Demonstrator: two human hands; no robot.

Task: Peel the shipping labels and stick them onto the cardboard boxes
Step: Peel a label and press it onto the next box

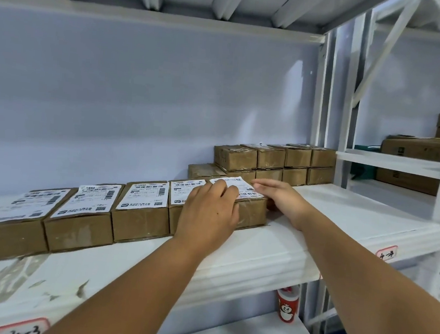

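Label (234, 185) flat atop the box (253, 213) at the 3 o'clock end of the front row on the shelf (259, 253), just 5 o'clock of frame centre. Left hand (209, 211) over that box's front from 7 o'clock, fingers bent, tips pressing the label; right hand (282, 196) in from 4 o'clock, fingers straight and together, touching the label's 3 o'clock edge, nothing pinched. Four labelled boxes (140, 218) side by side toward 8 o'clock, stack (275, 158) at 1 o'clock, cup (286, 306) below at 5 o'clock.
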